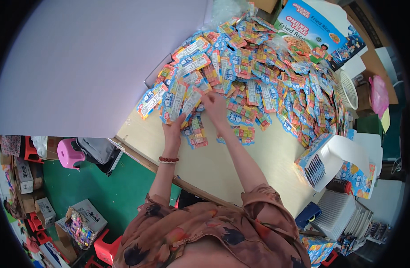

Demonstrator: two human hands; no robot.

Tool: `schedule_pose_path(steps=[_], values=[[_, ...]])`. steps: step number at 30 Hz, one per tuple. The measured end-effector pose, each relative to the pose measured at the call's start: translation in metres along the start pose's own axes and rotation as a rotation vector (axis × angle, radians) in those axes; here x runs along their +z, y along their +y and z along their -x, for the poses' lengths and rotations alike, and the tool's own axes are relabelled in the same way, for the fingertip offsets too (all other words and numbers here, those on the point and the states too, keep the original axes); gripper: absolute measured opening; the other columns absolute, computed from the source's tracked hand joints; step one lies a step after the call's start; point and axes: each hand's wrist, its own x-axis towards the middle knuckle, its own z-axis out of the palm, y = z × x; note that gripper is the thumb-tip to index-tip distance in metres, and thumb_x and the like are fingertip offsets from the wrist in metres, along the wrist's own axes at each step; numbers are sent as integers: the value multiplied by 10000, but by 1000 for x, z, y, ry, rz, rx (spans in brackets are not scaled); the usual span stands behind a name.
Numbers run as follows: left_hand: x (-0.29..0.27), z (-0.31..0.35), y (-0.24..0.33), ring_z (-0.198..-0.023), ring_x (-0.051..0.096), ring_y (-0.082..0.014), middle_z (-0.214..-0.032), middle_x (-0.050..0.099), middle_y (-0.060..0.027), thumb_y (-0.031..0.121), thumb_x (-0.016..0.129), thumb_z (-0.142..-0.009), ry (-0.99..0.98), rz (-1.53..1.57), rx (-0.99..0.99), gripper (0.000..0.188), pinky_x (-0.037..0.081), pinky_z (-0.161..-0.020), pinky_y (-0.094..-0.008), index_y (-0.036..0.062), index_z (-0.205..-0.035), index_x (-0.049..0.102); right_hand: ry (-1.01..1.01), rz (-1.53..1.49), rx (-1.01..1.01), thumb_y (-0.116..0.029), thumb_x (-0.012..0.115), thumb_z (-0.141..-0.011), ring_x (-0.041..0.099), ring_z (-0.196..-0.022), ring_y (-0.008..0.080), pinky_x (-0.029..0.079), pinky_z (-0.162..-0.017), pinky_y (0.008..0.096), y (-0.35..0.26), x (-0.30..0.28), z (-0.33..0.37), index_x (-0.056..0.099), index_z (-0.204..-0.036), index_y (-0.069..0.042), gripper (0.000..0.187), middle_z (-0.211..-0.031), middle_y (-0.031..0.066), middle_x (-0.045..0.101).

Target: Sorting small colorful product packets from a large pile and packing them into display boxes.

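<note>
My left hand (172, 128) is closed on the lower end of a few small flat candy packs (174, 100), their pale printed backs facing up and fanned out. Against the right edge of this fan, my right hand (215, 106) pinches the nearest pack (191, 101); part of its fingertips is hidden. Beneath and beyond both hands spreads a large heap of similar blue-edged packs (267, 71), some showing coloured pieces, others their pale backs. One loose pack (196, 133) lies just right of my left hand, and another pack (242, 135) lies near my right forearm.
A big pale panel (93, 67) borders the table (205, 169) on the left. Blue printed cartons (310, 29) stand at the back right, and an open display box (323, 161) tilts at the right. Pink and red stools (70, 153) and cardboard boxes (89, 216) sit on the green floor.
</note>
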Motion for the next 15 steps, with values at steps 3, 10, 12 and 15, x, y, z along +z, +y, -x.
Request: schedule_pose_path(steps=[3,10,12,15], values=[[-9,17,10,-1029,616,-190,-1174,621,-109,-3,692,-802,-59,-224,43,495,507,-871,-294,-18,-1252,487,172,116,-241,-278,703,-790,600,-783,223,475,-687,346,0,-11,-58,611,-1036,-43,353,-908,108,631],[-27,88,16,-1066,567,-142,-1232,579,-101,27,734,-795,-409,-461,-349,634,471,-933,-283,-53,-1326,397,-144,746,-294,-399,777,-698,436,-1215,362,424,-940,505,-13,-1,-151,398,-1377,-85,839,-1312,175,462],[-23,93,20,-1071,565,-139,-1223,585,-95,36,731,-800,-430,-441,-384,615,471,-931,-284,-43,-1319,410,-224,888,-204,-424,788,-674,445,-1214,352,422,-946,503,-14,4,-163,424,-1359,-80,849,-1311,162,481],[-2,90,17,-1075,561,-130,-1209,592,-80,53,725,-809,-515,-368,-406,578,470,-925,-283,-21,-1304,436,-145,407,-106,-393,776,-702,613,-975,269,472,-871,375,33,-21,-190,617,-1121,-44,568,-1085,111,650]])
